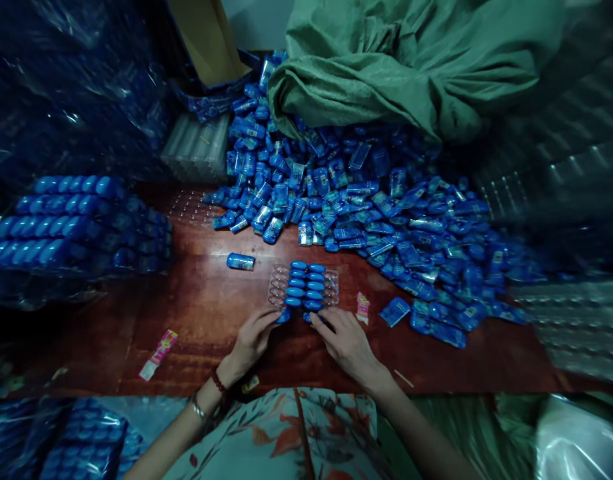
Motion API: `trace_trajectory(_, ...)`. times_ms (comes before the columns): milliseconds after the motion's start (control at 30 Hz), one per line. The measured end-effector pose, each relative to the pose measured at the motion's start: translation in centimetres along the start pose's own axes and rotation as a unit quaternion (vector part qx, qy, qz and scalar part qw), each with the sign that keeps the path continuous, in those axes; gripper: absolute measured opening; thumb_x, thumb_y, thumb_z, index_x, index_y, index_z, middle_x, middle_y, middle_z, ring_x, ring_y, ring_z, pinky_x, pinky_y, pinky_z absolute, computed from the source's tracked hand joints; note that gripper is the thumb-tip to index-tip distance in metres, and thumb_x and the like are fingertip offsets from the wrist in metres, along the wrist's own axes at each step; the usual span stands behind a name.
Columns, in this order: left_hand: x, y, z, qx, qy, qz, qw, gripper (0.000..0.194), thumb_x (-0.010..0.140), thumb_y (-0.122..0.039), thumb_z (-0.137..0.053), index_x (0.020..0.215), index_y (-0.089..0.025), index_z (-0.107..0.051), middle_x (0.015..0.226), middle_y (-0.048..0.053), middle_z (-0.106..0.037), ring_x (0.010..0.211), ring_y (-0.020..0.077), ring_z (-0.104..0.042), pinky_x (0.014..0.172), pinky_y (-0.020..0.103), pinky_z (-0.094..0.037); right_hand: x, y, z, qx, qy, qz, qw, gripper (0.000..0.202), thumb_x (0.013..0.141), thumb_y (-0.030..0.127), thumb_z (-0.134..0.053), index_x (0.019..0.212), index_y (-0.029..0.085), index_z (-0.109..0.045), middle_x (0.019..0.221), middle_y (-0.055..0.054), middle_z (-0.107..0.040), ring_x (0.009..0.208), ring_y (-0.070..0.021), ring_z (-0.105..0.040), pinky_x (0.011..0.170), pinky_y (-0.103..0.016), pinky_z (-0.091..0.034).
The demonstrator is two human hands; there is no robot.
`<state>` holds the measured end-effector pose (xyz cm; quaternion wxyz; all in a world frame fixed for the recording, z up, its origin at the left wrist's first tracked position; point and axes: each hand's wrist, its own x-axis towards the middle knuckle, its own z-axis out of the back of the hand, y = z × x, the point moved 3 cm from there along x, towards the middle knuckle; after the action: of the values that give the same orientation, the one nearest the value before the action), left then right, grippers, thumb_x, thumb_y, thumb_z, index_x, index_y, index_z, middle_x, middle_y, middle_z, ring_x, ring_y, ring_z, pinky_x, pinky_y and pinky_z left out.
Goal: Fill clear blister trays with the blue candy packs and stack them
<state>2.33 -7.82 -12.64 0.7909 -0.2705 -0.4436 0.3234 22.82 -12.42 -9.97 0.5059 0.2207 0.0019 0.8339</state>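
A clear plastic tray with rounded hollows lies on the table in front of me. Two columns of glossy blue oval containers fill its middle, while the outer hollows on both sides hold nothing. At the tray's near left corner, my left hand is closed on a blue oval container. My right hand pinches another blue oval container at the near edge, right of the first. My fingers partly cover both pieces. A single blue wrapped container lies left of the tray.
A large heap of blue wrapped containers spreads behind and to the right, under a green sack. Filled trays are stacked at left; clear trays stand behind. Pink wrappers lie on the reddish wooden table.
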Motion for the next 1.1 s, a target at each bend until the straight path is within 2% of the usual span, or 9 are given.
trace_trajectory(200, 1.3, 0.2, -0.1, 0.079, 0.157, -0.129, 0.976, 0.042, 0.091, -0.008, -0.042, 0.132, -0.017, -0.043, 0.111, 0.013, -0.061, 0.105, 0.0179, -0.057, 0.084, 0.031, -0.053, 0.6, 0.2, 0.4, 0.025, 0.004, -0.022, 0.999, 0.037, 0.089, 0.004, -0.037, 0.116, 0.017, -0.058, 0.095, -0.009, -0.061, 0.088, -0.0186, -0.051, 0.070, -0.030, -0.041)
trace_trajectory(300, 2.3, -0.6, 0.1, 0.141, 0.257, -0.152, 0.944, 0.037, 0.093, -0.010, -0.037, 0.129, -0.014, -0.046, 0.112, 0.014, -0.060, 0.107, 0.0207, -0.055, 0.083, 0.033, -0.053, 1.1, 0.5, 0.5, 0.021, 0.016, -0.023, 0.999, 0.035, 0.089, 0.004, -0.037, 0.113, 0.016, -0.060, 0.093, -0.009, -0.060, 0.084, -0.0184, -0.049, 0.067, -0.030, -0.039)
trace_trajectory(400, 2.9, -1.1, -0.1, 0.206, 0.298, -0.154, 0.919, 0.035, 0.093, -0.012, -0.033, 0.124, -0.014, -0.050, 0.106, 0.013, -0.062, 0.095, 0.0197, -0.057, 0.076, 0.032, -0.052, 1.4, 0.7, 0.7, 0.016, 0.007, -0.033, 0.999, 0.032, 0.088, 0.004, -0.039, 0.110, 0.013, -0.061, 0.091, -0.009, -0.060, 0.083, -0.0190, -0.048, 0.067, -0.031, -0.038)
trace_trajectory(467, 2.8, -1.3, -0.4, 0.252, 0.288, -0.159, 0.910, 0.036, 0.093, -0.013, -0.032, 0.121, -0.015, -0.053, 0.106, 0.014, -0.062, 0.091, 0.0203, -0.056, 0.074, 0.033, -0.050, 1.4, 0.9, 0.7, 0.013, 0.010, -0.042, 0.999, 0.032, 0.087, 0.004, -0.041, 0.111, 0.013, -0.061, 0.092, -0.009, -0.060, 0.083, -0.0194, -0.047, 0.067, -0.031, -0.038)
trace_trajectory(600, 1.7, -1.7, -0.8, 0.338, 0.239, -0.140, 0.899, 0.039, 0.090, -0.010, -0.033, 0.120, -0.017, -0.057, 0.115, 0.015, -0.060, 0.104, 0.0252, -0.053, 0.080, 0.036, -0.045, 1.4, 1.2, 0.7, 0.003, 0.023, -0.078, 0.997, 0.035, 0.086, 0.004, -0.042, 0.114, 0.015, -0.060, 0.094, -0.009, -0.059, 0.084, -0.0197, -0.047, 0.068, -0.032, -0.039)
trace_trajectory(733, 0.7, -1.4, -1.0, 0.390, 0.179, -0.045, 0.902, 0.045, 0.088, -0.009, -0.040, 0.126, -0.028, -0.055, 0.118, 0.014, -0.056, 0.105, 0.0272, -0.052, 0.084, 0.040, -0.042, 1.4, 1.3, 0.5, -0.010, 0.015, -0.102, 0.995, 0.035, 0.087, 0.006, -0.044, 0.115, 0.017, -0.061, 0.097, -0.010, -0.061, 0.086, -0.0204, -0.051, 0.069, -0.032, -0.041)
trace_trajectory(833, 0.1, -0.8, -1.0, 0.358, 0.142, 0.009, 0.923, 0.047, 0.088, -0.020, -0.050, 0.132, -0.035, -0.048, 0.119, 0.013, -0.052, 0.103, 0.0278, -0.052, 0.083, 0.042, -0.044, 0.6, 0.9, 0.6, 0.009, -0.017, -0.107, 0.994, 0.032, 0.090, 0.016, -0.048, 0.120, 0.020, -0.059, 0.102, -0.010, -0.061, 0.089, -0.0202, -0.054, 0.072, -0.032, -0.044)
trace_trajectory(967, -0.2, 0.3, 0.1, 0.248, 0.068, 0.026, 0.966, 0.054, 0.089, -0.024, -0.051, 0.140, -0.030, -0.035, 0.124, 0.013, -0.045, 0.111, 0.0253, -0.049, 0.088, 0.040, -0.046, -2.9, -2.3, 2.2, 0.042, -0.131, -0.239, 0.961, 0.030, 0.092, 0.022, -0.047, 0.119, 0.024, -0.061, 0.099, -0.007, -0.062, 0.090, -0.0173, -0.058, 0.079, -0.031, -0.047)
trace_trajectory(1100, 1.7, 2.6, 3.0, 0.205, -0.012, 0.087, 0.975, 0.037, 0.090, -0.023, -0.048, 0.127, -0.025, -0.052, 0.123, 0.012, -0.047, 0.110, 0.0233, -0.050, 0.090, 0.039, -0.047, -7.7, -7.3, 5.3, -0.008, -0.211, -0.385, 0.898, 0.028, 0.091, 0.033, -0.047, 0.099, 0.018, -0.069, 0.088, -0.008, -0.067, 0.082, -0.0190, -0.061, 0.079, -0.033, -0.048)
